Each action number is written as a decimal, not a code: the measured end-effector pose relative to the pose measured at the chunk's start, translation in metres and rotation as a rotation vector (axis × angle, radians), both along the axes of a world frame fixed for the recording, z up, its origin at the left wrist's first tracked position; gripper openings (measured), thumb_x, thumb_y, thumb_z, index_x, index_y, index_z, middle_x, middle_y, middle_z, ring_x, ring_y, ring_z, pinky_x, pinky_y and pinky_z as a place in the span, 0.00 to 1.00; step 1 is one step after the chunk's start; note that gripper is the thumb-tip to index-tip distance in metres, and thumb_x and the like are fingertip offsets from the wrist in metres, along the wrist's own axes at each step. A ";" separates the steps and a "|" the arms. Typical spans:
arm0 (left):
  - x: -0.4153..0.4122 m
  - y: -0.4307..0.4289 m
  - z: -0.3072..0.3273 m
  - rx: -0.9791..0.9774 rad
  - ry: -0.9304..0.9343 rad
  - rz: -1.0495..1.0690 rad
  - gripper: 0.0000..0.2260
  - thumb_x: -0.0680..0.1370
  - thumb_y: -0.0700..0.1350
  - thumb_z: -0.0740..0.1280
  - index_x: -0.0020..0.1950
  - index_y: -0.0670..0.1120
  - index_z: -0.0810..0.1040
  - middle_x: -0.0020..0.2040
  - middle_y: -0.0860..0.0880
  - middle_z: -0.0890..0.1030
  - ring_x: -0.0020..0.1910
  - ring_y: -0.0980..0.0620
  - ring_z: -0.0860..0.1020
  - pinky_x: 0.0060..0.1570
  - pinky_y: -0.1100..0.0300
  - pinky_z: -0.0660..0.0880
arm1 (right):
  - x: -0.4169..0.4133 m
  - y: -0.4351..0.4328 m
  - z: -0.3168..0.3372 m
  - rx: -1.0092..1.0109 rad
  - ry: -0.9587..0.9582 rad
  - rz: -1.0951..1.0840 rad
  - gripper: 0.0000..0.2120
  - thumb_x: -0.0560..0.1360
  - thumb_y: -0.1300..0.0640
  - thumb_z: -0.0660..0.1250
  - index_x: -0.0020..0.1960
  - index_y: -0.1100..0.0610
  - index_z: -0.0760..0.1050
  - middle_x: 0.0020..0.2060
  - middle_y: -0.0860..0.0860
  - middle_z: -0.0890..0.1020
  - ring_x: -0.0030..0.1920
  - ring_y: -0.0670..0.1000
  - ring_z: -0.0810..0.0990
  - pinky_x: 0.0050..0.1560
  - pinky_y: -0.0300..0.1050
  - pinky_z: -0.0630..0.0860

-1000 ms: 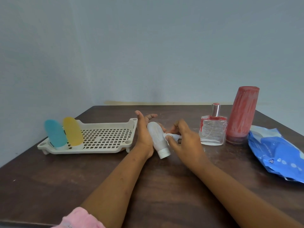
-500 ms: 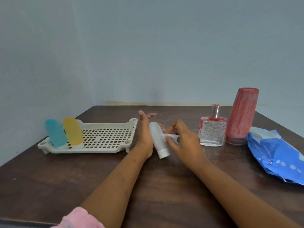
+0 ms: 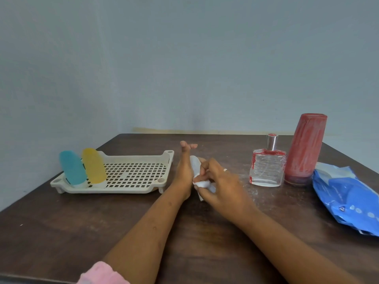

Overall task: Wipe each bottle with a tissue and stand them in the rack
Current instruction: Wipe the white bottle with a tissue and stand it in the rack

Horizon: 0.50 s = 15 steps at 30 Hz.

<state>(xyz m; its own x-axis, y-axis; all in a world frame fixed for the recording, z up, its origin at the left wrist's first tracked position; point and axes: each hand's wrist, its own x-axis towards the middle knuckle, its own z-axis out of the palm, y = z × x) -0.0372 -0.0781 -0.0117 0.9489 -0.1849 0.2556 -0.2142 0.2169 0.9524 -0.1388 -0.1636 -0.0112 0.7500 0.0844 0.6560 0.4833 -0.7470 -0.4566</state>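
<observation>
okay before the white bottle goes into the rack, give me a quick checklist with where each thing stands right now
1. White bottle held by left hand: ok.
2. Tissue in right hand, on the bottle: ok.
3. Bottle wiped all round: cannot tell, mostly hidden.
4. Free slots in rack beside blue bottle and yellow bottle: ok.
5. Path to rack clear: ok.
6. Glass perfume bottle and red bottle clean: not ok, smeared.

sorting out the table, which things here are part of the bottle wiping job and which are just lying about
Part of the job:
white bottle in the left hand
tissue in the right hand
rack
blue bottle and yellow bottle, standing in the rack
perfume bottle
red bottle
blue tissue pack

Just lying about:
nothing else on the table
</observation>
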 end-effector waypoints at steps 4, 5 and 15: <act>-0.005 0.002 0.004 0.062 0.030 -0.057 0.25 0.81 0.63 0.49 0.65 0.49 0.75 0.53 0.47 0.78 0.56 0.51 0.77 0.55 0.57 0.74 | 0.003 -0.001 -0.002 -0.032 0.003 -0.058 0.13 0.73 0.54 0.67 0.48 0.43 0.63 0.44 0.41 0.82 0.47 0.44 0.79 0.42 0.50 0.78; -0.007 0.002 0.005 0.061 0.030 -0.058 0.25 0.80 0.63 0.49 0.65 0.51 0.75 0.52 0.48 0.78 0.55 0.51 0.77 0.53 0.57 0.74 | 0.003 -0.001 -0.002 -0.027 -0.004 -0.066 0.13 0.73 0.53 0.67 0.48 0.43 0.63 0.44 0.42 0.82 0.47 0.44 0.79 0.42 0.48 0.77; -0.006 0.003 0.006 -0.062 0.055 -0.225 0.28 0.75 0.66 0.52 0.70 0.53 0.67 0.41 0.44 0.85 0.39 0.46 0.84 0.46 0.52 0.80 | 0.013 -0.018 -0.001 0.232 0.090 -0.172 0.15 0.71 0.58 0.71 0.46 0.48 0.65 0.40 0.40 0.79 0.38 0.33 0.74 0.36 0.25 0.67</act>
